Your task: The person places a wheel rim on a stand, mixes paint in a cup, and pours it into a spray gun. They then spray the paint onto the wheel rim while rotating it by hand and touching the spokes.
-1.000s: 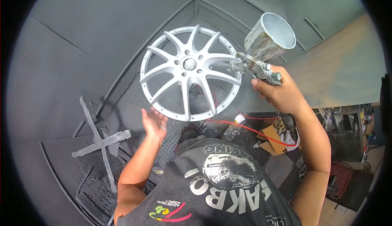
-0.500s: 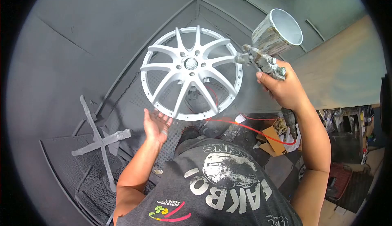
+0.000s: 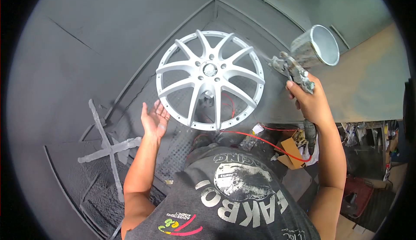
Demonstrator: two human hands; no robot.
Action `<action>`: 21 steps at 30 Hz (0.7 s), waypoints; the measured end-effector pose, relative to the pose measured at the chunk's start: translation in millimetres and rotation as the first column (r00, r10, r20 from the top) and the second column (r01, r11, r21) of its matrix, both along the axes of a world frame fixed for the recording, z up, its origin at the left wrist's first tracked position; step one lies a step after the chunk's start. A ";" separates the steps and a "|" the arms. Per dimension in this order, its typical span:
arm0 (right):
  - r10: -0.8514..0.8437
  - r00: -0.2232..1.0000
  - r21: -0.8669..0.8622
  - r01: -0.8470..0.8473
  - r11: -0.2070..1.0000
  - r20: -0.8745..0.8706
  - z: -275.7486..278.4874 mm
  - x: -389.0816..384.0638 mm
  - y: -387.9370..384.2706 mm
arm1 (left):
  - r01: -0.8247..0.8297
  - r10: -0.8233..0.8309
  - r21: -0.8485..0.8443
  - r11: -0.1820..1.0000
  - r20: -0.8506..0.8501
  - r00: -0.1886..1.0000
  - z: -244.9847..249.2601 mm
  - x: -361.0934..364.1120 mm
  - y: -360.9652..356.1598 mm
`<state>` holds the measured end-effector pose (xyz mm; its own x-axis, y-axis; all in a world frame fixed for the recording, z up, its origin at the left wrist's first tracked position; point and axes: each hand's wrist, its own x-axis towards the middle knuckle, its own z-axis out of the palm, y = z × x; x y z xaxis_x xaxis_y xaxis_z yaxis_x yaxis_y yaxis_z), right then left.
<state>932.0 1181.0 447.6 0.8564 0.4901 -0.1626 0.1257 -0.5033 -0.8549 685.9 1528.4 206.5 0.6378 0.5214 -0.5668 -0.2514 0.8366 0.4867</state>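
A white multi-spoke alloy wheel point(image 3: 210, 79) hangs face-on in the corner of a grey spray booth. My right hand point(image 3: 308, 101) grips a paint-stained spray gun point(image 3: 297, 71) with an open metal cup point(image 3: 318, 45) on top, its nozzle pointing at the wheel's right rim from a short distance away. My left hand point(image 3: 154, 120) is open, palm up, just beside the wheel's lower left rim, with its fingertips close to the rim or touching it.
A grey cross-shaped stand point(image 3: 108, 149) lies on the booth floor at the left. A red hose point(image 3: 260, 140) runs across the floor below the wheel. Cardboard scraps point(image 3: 290, 151) and clutter lie at the right. Booth walls close in behind.
The wheel has turned a little. My right hand has moved the spray gun rightward and away from the rim. My left hand shifted slightly left along the lower rim.
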 end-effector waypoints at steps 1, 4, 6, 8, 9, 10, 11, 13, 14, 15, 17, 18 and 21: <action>0.006 1.000 0.000 -0.006 1.000 -0.004 -0.8 -3.4 -3.8 | 0.022 -0.022 0.020 1.000 -0.010 1.000 4.6 4.7 4.6; 0.041 0.991 0.083 -0.030 0.996 -0.127 -5.7 -16.8 -7.9 | 0.038 -0.037 0.047 0.998 -0.021 0.999 4.3 14.5 19.2; 0.105 0.955 0.319 -0.012 0.948 -0.277 -11.6 -30.9 -2.3 | 0.085 -0.082 0.093 0.992 -0.034 0.996 -10.1 16.5 26.8; 0.119 0.930 0.373 0.021 0.928 -0.348 -19.2 -35.3 -3.5 | 0.147 -0.139 0.137 0.980 -0.067 0.988 -49.0 5.8 37.5; 0.185 0.908 0.333 -0.054 0.941 -0.377 -29.1 -30.4 -7.8 | 0.274 -0.240 0.171 0.946 -0.197 0.951 -69.3 -0.2 37.5; 0.242 0.880 0.290 -0.126 0.949 -0.409 -37.2 -24.3 -10.7 | 0.404 -0.332 0.183 0.896 -0.325 0.885 -85.2 -5.5 35.5; 0.215 0.901 0.187 -0.153 0.970 -0.377 -44.5 -19.6 -13.4 | 0.499 -0.337 0.220 0.838 -0.510 0.791 -97.5 -16.1 27.1; 0.139 0.979 0.163 -0.114 0.980 -0.150 -59.7 -14.6 -17.0 | 0.696 -0.345 0.286 0.659 -0.707 0.617 -114.4 -43.1 6.4; 0.082 0.991 0.152 -0.098 0.984 0.104 -68.9 -10.7 -15.6 | 0.767 -0.322 0.352 0.536 -0.756 0.571 -168.5 -71.9 12.3; 0.028 0.967 0.144 -0.066 0.987 0.255 -88.6 1.6 -28.8 | 0.822 -0.278 0.400 0.405 -0.802 0.528 -218.4 -101.9 7.4; -0.019 0.989 0.122 0.001 0.993 0.146 -88.3 11.5 -54.4 | 0.777 -0.182 0.400 0.487 -0.823 0.538 -214.5 -136.3 -54.3; -0.073 0.997 0.093 0.070 0.993 0.031 -87.5 18.1 -72.4 | 0.724 -0.171 0.351 0.594 -0.824 0.540 -233.9 -163.3 -86.7; 0.011 0.989 0.095 0.004 0.995 -0.148 -98.5 18.1 -121.6 | 0.490 -0.293 0.016 0.872 -0.785 0.546 -302.6 -265.1 -189.1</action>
